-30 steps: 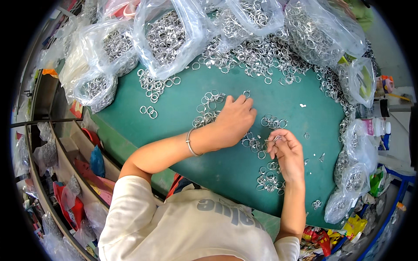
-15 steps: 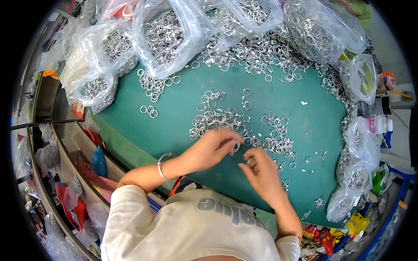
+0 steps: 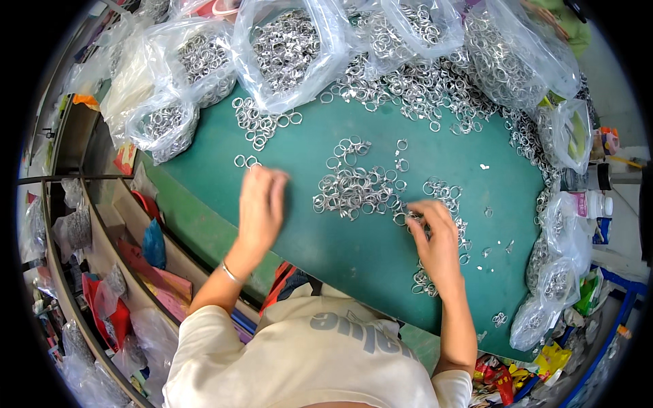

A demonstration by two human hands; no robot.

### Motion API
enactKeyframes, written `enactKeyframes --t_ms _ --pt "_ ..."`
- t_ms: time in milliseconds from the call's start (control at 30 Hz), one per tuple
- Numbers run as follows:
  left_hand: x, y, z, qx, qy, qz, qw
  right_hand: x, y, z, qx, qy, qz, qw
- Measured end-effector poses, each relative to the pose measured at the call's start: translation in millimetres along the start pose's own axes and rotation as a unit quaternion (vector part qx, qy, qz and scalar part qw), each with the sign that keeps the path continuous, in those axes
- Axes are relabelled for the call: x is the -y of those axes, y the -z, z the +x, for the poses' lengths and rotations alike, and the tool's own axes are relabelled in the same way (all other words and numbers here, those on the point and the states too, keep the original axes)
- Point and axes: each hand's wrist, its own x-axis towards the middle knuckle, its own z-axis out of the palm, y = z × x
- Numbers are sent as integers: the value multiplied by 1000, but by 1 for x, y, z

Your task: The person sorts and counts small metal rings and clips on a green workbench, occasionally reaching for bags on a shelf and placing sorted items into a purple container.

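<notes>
Clear plastic bags sit in a row along the far side of the green table (image 3: 354, 265), from 10 o'clock to 2 o'clock. Each bag is full of shiny metal rings. One big bag (image 3: 286, 47) is at 12 o'clock. A smaller bag (image 3: 163, 126) lies at 10 o'clock. Another wide bag (image 3: 507, 58) is at 1 o'clock. More small bags of rings (image 3: 554, 282) lean at 4 o'clock by the table edge. A white bottle with a pink label (image 3: 590, 204) lies at 3 o'clock, and a dark bottle (image 3: 592, 178) lies just above it. Bright yellow and red wrappers (image 3: 537, 364) are down at 5 o'clock.

A loose heap of rings (image 3: 354, 190) lies in the middle of the table. The left hand (image 3: 260, 204) is flat and open, fingers apart, just left of the heap; it looks blurry. Two single rings (image 3: 246, 162) lie by its fingertips. The right hand (image 3: 435, 234) is at the right side of the heap, fingers curled together on some rings. More rings (image 3: 425, 282) lie near its wrist.
</notes>
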Motion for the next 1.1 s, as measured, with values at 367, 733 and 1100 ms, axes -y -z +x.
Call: enactKeyframes --t_ms 367,733,1100 --pt "20 -3 4 -71 25 150 986 -17 -3 4 6 42 -104 994" --pt "-65 -69 12 199 -243 71 947 -4 2 1 0 44 -158 986" --pt "-89 -67 21 314 -68 -245 915 -16 -1 -8 -112 -143 107 977"
